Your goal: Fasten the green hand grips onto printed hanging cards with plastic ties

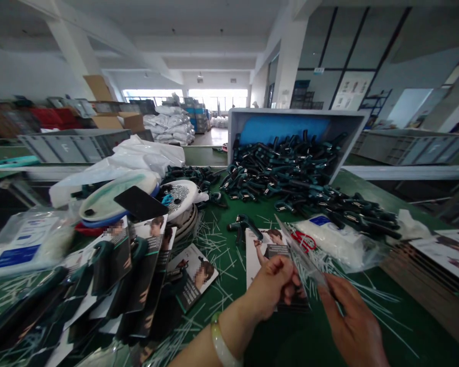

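My right hand (352, 321) grips a thin printed card (304, 257), turned almost edge-on to me. Just left of it, my left hand (273, 285), with a pale bangle at the wrist, has its fingers pinched together; what is between them, if anything, is hidden. Under and behind the left hand is a flat printed card (256, 252) on the green table. A dark green and black plier-like hand tool (245, 227) lies at that card's top edge. Red-handled scissors (305, 240) rest beyond the held card, partly covered by it.
A grey crate (298, 113) on its side spills many similar tools (286, 163). Carded tools (115, 275) pile up at left, near a white bowl of small metal parts (179, 196). White plastic ties (222, 255) litter the table (286, 341). More cards (443, 260) are stacked at right.
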### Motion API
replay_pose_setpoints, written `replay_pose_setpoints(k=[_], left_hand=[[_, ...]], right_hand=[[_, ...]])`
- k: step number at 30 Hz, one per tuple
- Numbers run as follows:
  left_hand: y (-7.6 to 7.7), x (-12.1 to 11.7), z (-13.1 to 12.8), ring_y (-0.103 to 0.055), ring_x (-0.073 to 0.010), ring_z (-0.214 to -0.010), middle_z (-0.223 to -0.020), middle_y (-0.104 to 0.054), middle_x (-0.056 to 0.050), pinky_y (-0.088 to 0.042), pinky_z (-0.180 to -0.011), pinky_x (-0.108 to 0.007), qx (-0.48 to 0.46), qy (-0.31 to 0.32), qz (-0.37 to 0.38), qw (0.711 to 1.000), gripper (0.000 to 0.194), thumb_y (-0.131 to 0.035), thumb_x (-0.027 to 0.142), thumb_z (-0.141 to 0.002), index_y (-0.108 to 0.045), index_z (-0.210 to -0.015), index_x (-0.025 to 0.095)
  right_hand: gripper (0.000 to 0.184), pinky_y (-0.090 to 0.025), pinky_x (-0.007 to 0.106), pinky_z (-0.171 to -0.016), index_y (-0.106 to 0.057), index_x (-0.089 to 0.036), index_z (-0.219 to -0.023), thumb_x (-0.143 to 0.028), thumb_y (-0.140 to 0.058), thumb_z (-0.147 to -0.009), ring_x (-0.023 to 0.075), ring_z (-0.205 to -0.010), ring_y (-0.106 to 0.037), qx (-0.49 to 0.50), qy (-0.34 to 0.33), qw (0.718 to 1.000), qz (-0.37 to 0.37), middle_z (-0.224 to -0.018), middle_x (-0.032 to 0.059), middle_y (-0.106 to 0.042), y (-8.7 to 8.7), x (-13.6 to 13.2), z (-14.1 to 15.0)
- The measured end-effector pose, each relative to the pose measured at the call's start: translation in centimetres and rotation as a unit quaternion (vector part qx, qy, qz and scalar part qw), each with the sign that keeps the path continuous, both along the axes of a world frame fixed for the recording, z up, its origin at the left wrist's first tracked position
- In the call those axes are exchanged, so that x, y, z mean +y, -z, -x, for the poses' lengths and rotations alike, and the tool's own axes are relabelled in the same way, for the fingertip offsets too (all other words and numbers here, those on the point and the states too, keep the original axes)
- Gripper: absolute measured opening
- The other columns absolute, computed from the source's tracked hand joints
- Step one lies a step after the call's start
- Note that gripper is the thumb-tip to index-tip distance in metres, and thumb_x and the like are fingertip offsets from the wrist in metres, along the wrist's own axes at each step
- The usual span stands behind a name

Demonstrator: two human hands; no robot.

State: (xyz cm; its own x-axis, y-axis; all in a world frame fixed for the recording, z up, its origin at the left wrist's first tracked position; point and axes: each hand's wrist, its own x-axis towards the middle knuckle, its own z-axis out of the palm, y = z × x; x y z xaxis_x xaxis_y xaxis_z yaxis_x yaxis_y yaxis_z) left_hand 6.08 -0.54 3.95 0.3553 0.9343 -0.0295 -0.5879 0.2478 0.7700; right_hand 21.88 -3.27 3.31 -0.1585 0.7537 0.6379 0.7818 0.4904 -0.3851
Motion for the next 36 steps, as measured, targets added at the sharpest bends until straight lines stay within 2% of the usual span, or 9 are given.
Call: replay_pose_setpoints(k=[3, 9, 17, 22, 25, 29, 32, 34, 36], left_hand=[[0.0, 0.1, 0.0, -0.038, -0.0016, -0.034, -0.055, -0.052, 0.005, -0.031, -0.031, -0.014, 0.06, 0.084, 0.017, 0.995, 0.037, -0.067, 0.046, -0.064, -0.054, -0.072, 0.014], [-0.6, 0.7, 0.5, -0.04, -0.0019, -0.034, -0.052, -0.054, 0.005, -0.031, -0.033, -0.015, 0.077, 0.102, 0.028, 0.991, 0.033, -0.07, 0.042, -0.061, -0.056, -0.067, 0.013], [0.6, 0.6, 1.0, -0.041, -0.0013, -0.037, -0.055, -0.054, 0.004, -0.036, -0.037, -0.015, 0.082, 0.091, 0.026, 0.992, 0.034, -0.07, 0.042, -0.061, -0.057, -0.068, 0.012], [0.8, 0.5, 1.3, -0.041, -0.001, -0.038, -0.057, -0.054, 0.004, -0.037, -0.038, -0.014, 0.101, 0.094, 0.009, 0.99, 0.037, -0.07, 0.045, -0.062, -0.056, -0.069, 0.011], [0.9, 0.5, 1.1, -0.04, -0.001, -0.039, -0.058, -0.055, 0.003, -0.037, -0.037, -0.014, 0.097, 0.057, 0.021, 0.993, 0.039, -0.071, 0.046, -0.06, -0.054, -0.071, 0.012], [1.0, -0.2, 0.5, -0.038, -0.0011, -0.037, -0.055, -0.05, 0.007, -0.035, -0.037, -0.014, 0.051, -0.029, 0.038, 0.998, 0.043, -0.07, 0.049, -0.061, -0.047, -0.075, 0.016], [0.6, -1.1, 0.9, -0.042, -0.0029, -0.04, -0.06, -0.048, 0.009, -0.038, -0.042, -0.016, 0.045, -0.097, 0.036, 0.994, 0.045, -0.064, 0.052, -0.066, -0.043, -0.091, 0.021], [0.3, -1.5, 1.9, -0.045, -0.0043, -0.046, -0.067, -0.048, 0.008, -0.04, -0.046, -0.018, 0.103, -0.111, 0.023, 0.988, 0.052, -0.065, 0.05, -0.064, -0.042, -0.102, 0.024], [0.0, -1.4, 3.1, -0.045, -0.0054, -0.048, -0.066, -0.046, 0.006, -0.038, -0.046, -0.019, 0.227, -0.076, 0.002, 0.971, 0.048, -0.069, 0.046, -0.061, -0.051, -0.097, 0.02]], right_hand=[[0.028, -0.049, 0.031, -0.078, -0.059, -0.019, -0.101, -0.037, -0.042, -0.088, 0.0188, -0.089, -0.059, 0.01, -0.002, 1.0, 0.01, -0.098, 0.0075, -0.061, 0.0, 0.0, -0.3], [0.026, -0.05, 0.029, -0.075, -0.059, -0.02, -0.102, -0.035, -0.043, -0.087, 0.018, -0.086, -0.06, 0.012, -0.03, 0.999, 0.011, -0.095, 0.0065, -0.062, 0.1, -0.1, -0.5], [0.024, -0.051, 0.03, -0.073, -0.057, -0.021, -0.104, -0.031, -0.044, -0.087, 0.0187, -0.086, -0.06, -0.013, -0.069, 0.997, -0.028, -0.094, 0.0073, -0.06, 0.5, -0.2, -0.8], [0.025, -0.051, 0.029, -0.073, -0.056, -0.02, -0.108, -0.028, -0.045, -0.087, 0.0179, -0.087, -0.059, -0.035, -0.083, 0.996, -0.027, -0.096, 0.008, -0.059, 0.9, -0.2, -0.7], [0.025, -0.051, 0.03, -0.073, -0.056, -0.018, -0.108, -0.028, -0.045, -0.087, 0.0184, -0.087, -0.059, -0.048, -0.089, 0.994, -0.042, -0.094, 0.0086, -0.059, 1.1, -0.2, -0.6], [0.026, -0.051, 0.03, -0.073, -0.057, -0.018, -0.107, -0.03, -0.045, -0.087, 0.0185, -0.086, -0.059, -0.076, -0.094, 0.991, -0.059, -0.093, 0.0087, -0.061, 1.3, -0.2, -0.4], [0.028, -0.051, 0.028, -0.07, -0.058, -0.018, -0.107, -0.032, -0.041, -0.089, 0.018, -0.084, -0.059, -0.123, -0.096, 0.984, -0.088, -0.09, 0.0087, -0.062, 1.5, -0.1, 0.1], [0.031, -0.051, 0.028, -0.068, -0.059, -0.018, -0.105, -0.033, -0.037, -0.09, 0.0179, -0.083, -0.059, -0.165, -0.097, 0.976, -0.106, -0.088, 0.0088, -0.063, 1.7, -0.1, 0.6], [0.032, -0.05, 0.028, -0.069, -0.06, -0.018, -0.102, -0.033, -0.034, -0.091, 0.018, -0.084, -0.059, -0.202, -0.1, 0.968, -0.114, -0.088, 0.0085, -0.063, 1.9, -0.1, 1.2]])
